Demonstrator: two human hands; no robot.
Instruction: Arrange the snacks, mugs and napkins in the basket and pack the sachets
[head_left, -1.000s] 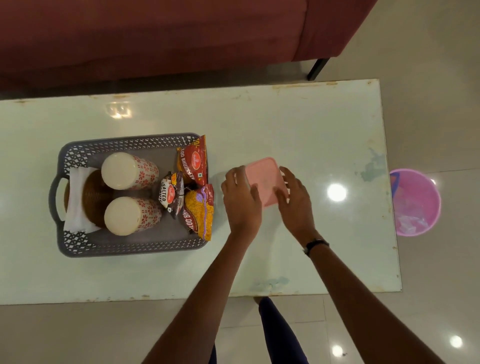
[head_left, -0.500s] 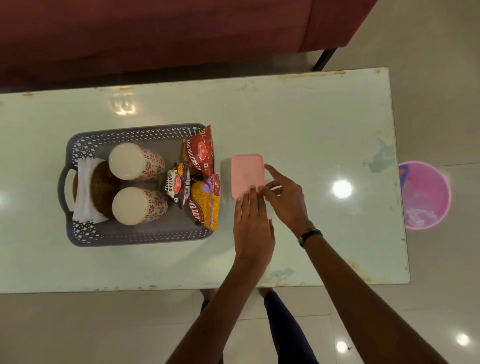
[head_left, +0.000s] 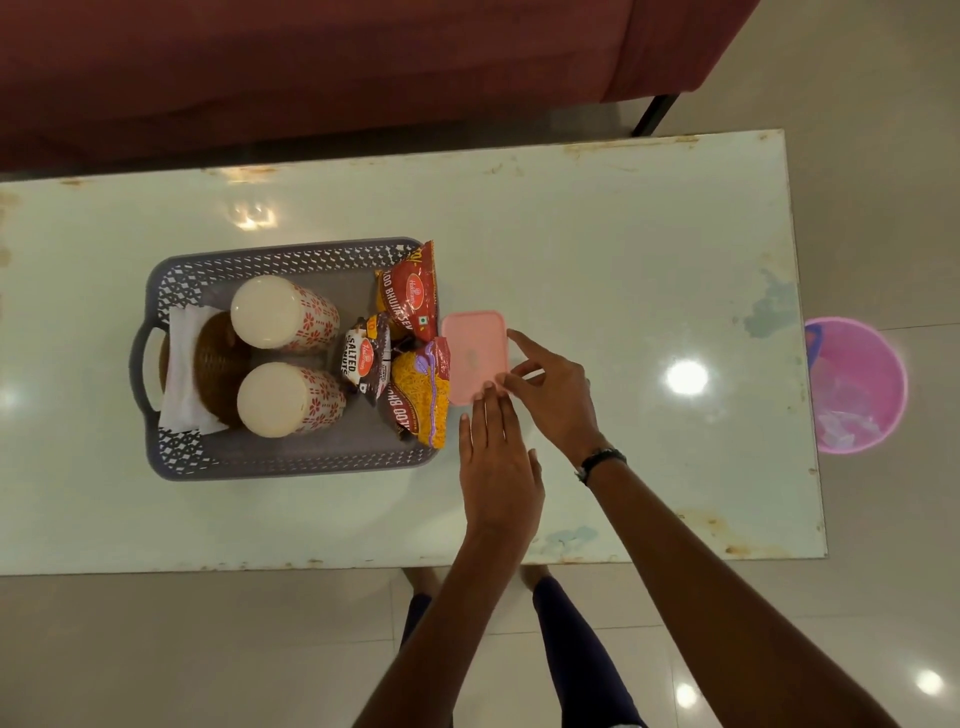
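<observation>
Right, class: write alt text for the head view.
Both hands touch a closed pink box on a pale table, beside a grey basket holding two upturned mugs, napkins and snack packets.

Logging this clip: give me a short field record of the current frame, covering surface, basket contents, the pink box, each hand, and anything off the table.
surface: pale table
basket: grey, two upturned mugs, white napkins, three snack packets
pink box: lid on, on the table, against the basket's right end
left hand: flat, fingertips at the box's near edge
right hand: fingers touching the box's right edge
off table: pink bin on the floor, red sofa behind
</observation>
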